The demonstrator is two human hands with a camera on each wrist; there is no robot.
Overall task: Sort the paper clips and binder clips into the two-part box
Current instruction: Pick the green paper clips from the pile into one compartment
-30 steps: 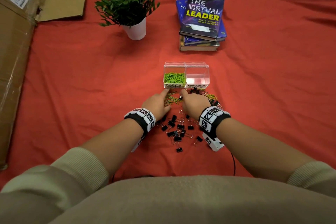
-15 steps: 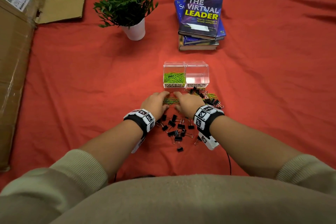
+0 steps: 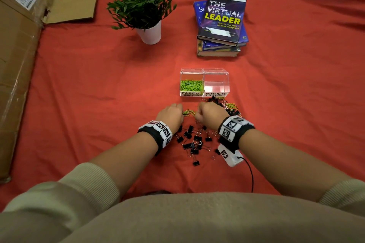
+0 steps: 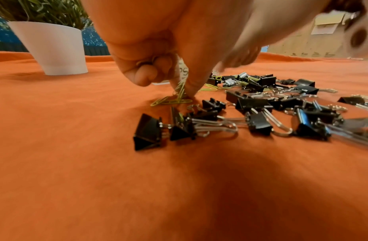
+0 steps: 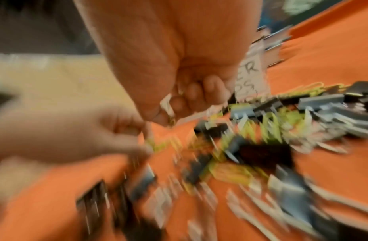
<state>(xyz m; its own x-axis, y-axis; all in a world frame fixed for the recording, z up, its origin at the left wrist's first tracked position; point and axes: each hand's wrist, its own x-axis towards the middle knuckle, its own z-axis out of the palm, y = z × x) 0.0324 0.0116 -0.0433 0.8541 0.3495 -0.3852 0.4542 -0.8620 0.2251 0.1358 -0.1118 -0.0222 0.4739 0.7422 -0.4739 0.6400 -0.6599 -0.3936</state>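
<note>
A cardboard box (image 3: 17, 69) lies along the left edge of the red-covered worktop (image 3: 88, 104). Toward the far edge stand a potted plant (image 3: 142, 8) and, right of it, a stack of books (image 3: 222, 25). Near the middle of the worktop sits the two-part box (image 3: 204, 83): its left part, labelled PAPER CLIPS, holds green paper clips (image 3: 191, 85); its right part, labelled BINDER CLIPS, shows no clips.

Just in front of the box, the left hand (image 3: 171, 115) has its fingers curled, and the left wrist view shows thumb and finger pinching a small bunch of green paper clips (image 4: 174, 97) against the cloth. Black binder clips (image 3: 192, 142) lie scattered between the wrists, toward the near edge. The right hand (image 3: 211, 114) is fisted, fingers curled in; its wrist view is badly blurred, so I cannot tell what it holds. More mixed clips (image 3: 227, 105) are heaped just right of it.
</note>
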